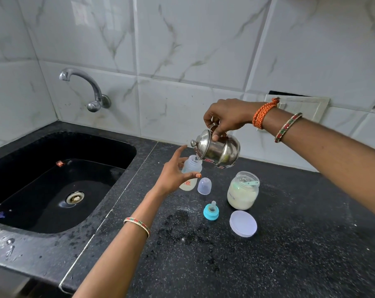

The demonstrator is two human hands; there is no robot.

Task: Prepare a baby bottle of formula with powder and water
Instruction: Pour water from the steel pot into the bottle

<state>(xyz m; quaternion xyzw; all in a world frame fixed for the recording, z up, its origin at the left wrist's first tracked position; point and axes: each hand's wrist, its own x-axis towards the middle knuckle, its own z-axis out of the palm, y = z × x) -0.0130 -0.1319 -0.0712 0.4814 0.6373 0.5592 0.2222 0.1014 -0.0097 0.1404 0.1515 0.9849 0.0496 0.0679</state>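
The right hand (pixel 229 117) reaches in from the right with the wrist bent down, fingers closed on the handle of a small lidded stainless-steel pot (pixel 217 149), which is tipped leftward so its spout sits over the mouth of the translucent plastic baby bottle (pixel 190 168). The left hand (pixel 174 174), arm stretched forward from below, curls loosely around that bottle, thumb at the front and fingers behind, holding it tilted just above the black speckled stone bench (pixel 268 254). Just right of the bottle stands a clear domed bottle cap (pixel 204 186); nearer lies the teal ring with its silicone teat (pixel 211 211). An open glass jar of pale formula powder (pixel 243 190) holds a teal scoop, its round white lid (pixel 243 223) beside it. A black sink (pixel 53 179) lies left
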